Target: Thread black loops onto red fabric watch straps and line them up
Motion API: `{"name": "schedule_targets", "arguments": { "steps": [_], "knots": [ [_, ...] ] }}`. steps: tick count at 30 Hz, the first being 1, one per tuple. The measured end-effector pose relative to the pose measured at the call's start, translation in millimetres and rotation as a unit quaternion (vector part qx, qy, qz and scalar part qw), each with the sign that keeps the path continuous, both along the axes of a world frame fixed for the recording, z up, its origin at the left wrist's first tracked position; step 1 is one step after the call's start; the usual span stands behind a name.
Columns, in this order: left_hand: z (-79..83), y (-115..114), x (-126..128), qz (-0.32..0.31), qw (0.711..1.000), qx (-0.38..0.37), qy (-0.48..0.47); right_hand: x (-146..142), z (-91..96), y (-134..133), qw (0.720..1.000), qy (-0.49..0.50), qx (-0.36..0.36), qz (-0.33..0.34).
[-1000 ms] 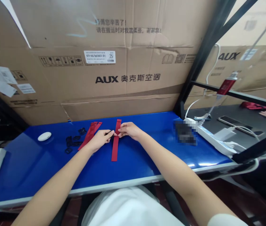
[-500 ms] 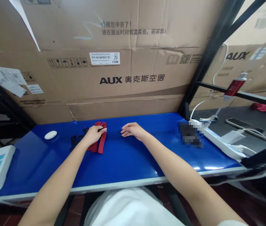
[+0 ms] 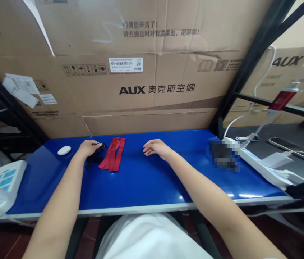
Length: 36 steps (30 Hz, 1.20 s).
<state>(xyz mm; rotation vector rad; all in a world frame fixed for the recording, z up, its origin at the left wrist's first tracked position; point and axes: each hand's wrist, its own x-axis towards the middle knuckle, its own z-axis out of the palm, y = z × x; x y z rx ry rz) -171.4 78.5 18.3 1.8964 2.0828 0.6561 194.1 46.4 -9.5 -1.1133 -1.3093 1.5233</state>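
My left hand (image 3: 88, 148) is at the back left of the blue table, over a small pile of black pieces (image 3: 94, 158). Its thumb and fingers are closed together on a thin black piece (image 3: 103, 146) with looped ends; its exact kind is unclear. Just right of the pile, several flat red ribbon strips (image 3: 115, 155) lie side by side, partly overlapping. My right hand (image 3: 156, 148) hovers above the table to the right of the strips. Its fingers are loosely bent and a little apart, with nothing in them.
A white round disc (image 3: 64, 150) lies at the left, behind a white power block (image 3: 8, 180). To the right are a blurred-out dark object (image 3: 224, 156) and a white power strip (image 3: 265, 165). A cardboard box (image 3: 141, 104) stands behind the blue table (image 3: 152, 187), between black metal posts.
My left hand has moved left from the red strips to the black pile, uncovering the strips. My right hand keeps nearly the same pose. The view has shifted slightly.
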Motion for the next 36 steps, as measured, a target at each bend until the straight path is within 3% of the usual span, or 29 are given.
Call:
{"name": "schedule_targets", "arguments": {
  "steps": [4, 8, 12, 15, 18, 21, 24, 28, 36],
  "knots": [
    [-3.2, 4, -8, 0.032, 0.999, -0.001, -0.009, 0, 1.3, -1, 1.0, -0.005, 0.0, 0.002],
    [4.7, -1, -12, 0.047, 0.996, 0.008, -0.079, -1, 3.0, -3, 1.0, -0.017, 0.003, 0.004],
    [19.2, -17, -12, 0.017, 0.986, -0.004, -0.163, -4, 1.3, -3, 0.999, -0.045, 0.018, 0.0],
    [28.8, -30, -8, -0.005, 0.973, -0.006, -0.229, -10, -3.6, -3, 0.99, -0.111, 0.083, 0.002],
    [35.4, -39, -2, 0.011, 0.97, -0.037, -0.242, -23, -8.2, -10, 0.94, -0.239, 0.244, 0.023],
    [38.4, -42, 3, -0.026, 0.973, -0.112, -0.201, -41, -9.8, -24, 0.839, -0.337, 0.42, 0.081],
    [37.4, -43, 8, -0.06, 0.978, -0.162, -0.115, -59, -10.7, -38, 0.774, -0.382, 0.48, 0.155],
    [32.9, -42, 14, -0.053, 0.987, -0.154, -0.007, -66, -11.1, -45, 0.746, -0.413, 0.484, 0.2],
    [27.8, -33, 13, 0.016, 0.994, -0.058, 0.096, -29, 11.9, -48, 0.737, -0.489, 0.44, 0.158]
  ]
}}
